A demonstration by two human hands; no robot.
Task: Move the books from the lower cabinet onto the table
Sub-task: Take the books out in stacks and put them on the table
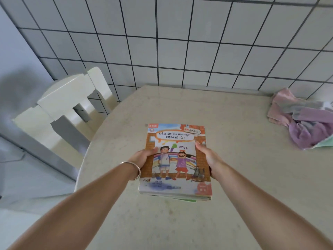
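Observation:
A stack of thin picture books (175, 159) is held over the beige table (207, 109); the top cover shows two drawn children and the title "What Are You Drawing?". My left hand (143, 157), with a silver bangle on the wrist, grips the stack's left edge. Gripping the right edge is my right hand (207, 156), thumb on the cover. Whether the stack rests on the tabletop or hovers just above it I cannot tell. The lower cabinet is out of view.
A crumpled pile of pink, purple and green cloths (302, 120) lies at the table's right side. A cream wooden chair (64, 105) stands at the table's left, against the grey tiled wall (162, 42).

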